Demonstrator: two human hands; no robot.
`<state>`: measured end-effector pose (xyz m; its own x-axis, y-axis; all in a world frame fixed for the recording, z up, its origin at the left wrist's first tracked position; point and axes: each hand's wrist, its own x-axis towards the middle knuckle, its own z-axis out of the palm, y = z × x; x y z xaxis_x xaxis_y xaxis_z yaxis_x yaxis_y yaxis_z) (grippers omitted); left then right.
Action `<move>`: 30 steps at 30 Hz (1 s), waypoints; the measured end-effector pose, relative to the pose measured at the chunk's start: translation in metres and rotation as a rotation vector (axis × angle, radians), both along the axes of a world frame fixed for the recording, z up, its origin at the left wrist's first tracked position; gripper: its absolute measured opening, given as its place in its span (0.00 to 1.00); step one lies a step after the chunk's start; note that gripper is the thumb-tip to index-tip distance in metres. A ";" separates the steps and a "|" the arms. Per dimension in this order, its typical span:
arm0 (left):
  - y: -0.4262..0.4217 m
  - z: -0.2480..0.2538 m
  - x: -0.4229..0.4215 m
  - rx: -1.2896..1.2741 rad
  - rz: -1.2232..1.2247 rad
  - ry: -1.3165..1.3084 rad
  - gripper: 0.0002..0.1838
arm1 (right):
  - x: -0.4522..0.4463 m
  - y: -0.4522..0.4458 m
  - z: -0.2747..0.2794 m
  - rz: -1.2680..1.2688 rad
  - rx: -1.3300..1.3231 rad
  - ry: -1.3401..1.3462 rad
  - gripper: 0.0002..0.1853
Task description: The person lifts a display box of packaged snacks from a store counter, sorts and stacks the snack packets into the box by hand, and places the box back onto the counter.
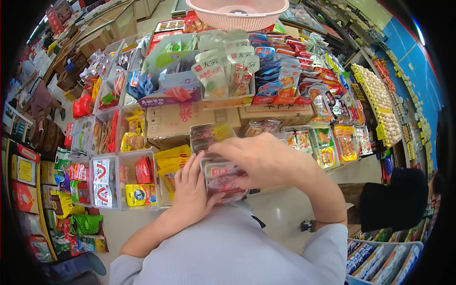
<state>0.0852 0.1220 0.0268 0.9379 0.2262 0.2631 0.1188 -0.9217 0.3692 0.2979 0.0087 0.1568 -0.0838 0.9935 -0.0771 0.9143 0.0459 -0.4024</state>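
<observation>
A clear plastic box [203, 176] holds red-and-pink snack packets [222, 172] close in front of my body. My left hand [189, 187] lies along its left side, fingers stretched forward and thumb at the front, gripping the box. Over the top and right of the same box, my right hand [266, 159] has its fingers curled around the packets; its fingertips are partly hidden. Just behind is another clear box [211, 133] of dark packets. Yellow packets [172, 164] stand beside my left hand.
Cardboard cartons [171, 121] support display boxes of snacks [228, 66]. A pink basket [237, 16] stands at the back. More clear bins [137, 183] line the left side. Egg trays [377, 104] are on the right. Another person [40, 92] is far left; a dark sleeve [394, 199] shows right.
</observation>
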 end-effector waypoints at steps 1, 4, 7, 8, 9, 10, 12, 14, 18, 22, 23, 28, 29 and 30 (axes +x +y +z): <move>0.000 0.000 0.001 0.014 0.015 0.018 0.54 | 0.002 0.003 0.002 -0.004 -0.045 0.012 0.39; 0.006 0.007 0.001 -0.034 -0.009 0.023 0.58 | -0.001 0.003 0.000 0.007 -0.017 0.029 0.39; 0.011 0.004 -0.006 -0.059 -0.081 0.085 0.61 | -0.009 0.005 -0.007 0.037 0.002 0.059 0.39; 0.012 0.000 -0.010 -0.068 -0.090 0.077 0.63 | -0.012 0.005 -0.011 0.043 -0.006 0.074 0.39; 0.014 -0.004 -0.014 -0.076 -0.098 0.069 0.64 | -0.014 0.004 -0.016 0.055 0.003 0.074 0.39; 0.015 -0.007 -0.016 -0.085 -0.102 0.060 0.66 | -0.016 0.003 -0.022 0.071 0.012 0.074 0.40; 0.017 -0.010 -0.017 -0.150 -0.091 -0.022 0.69 | -0.022 0.003 -0.029 0.101 0.055 0.043 0.42; 0.017 -0.012 -0.018 -0.222 -0.109 -0.125 0.72 | -0.027 0.003 -0.033 0.118 0.116 -0.011 0.45; 0.020 -0.010 -0.006 -0.363 -0.195 -0.331 0.77 | -0.015 -0.009 -0.032 0.036 0.199 0.059 0.56; 0.024 0.001 0.006 -0.435 -0.247 -0.380 0.78 | 0.009 -0.042 -0.030 -0.139 0.225 0.208 0.63; 0.025 0.004 0.010 -0.449 -0.266 -0.388 0.78 | 0.009 -0.048 -0.034 -0.178 0.241 0.239 0.64; 0.023 0.002 0.022 -0.431 -0.343 -0.349 0.70 | -0.031 -0.046 -0.068 -0.062 0.184 0.215 0.64; 0.023 0.000 0.022 -0.404 -0.355 -0.340 0.68 | -0.033 -0.045 -0.068 -0.070 0.210 0.235 0.64; 0.021 0.002 0.021 -0.411 -0.343 -0.357 0.63 | -0.035 -0.045 -0.068 -0.076 0.233 0.257 0.64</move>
<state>0.1057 0.1429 0.0290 0.8458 0.0778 0.5278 -0.3529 -0.6603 0.6629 0.2630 -0.0364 0.0885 0.0040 0.9861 0.1664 0.7887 0.0992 -0.6068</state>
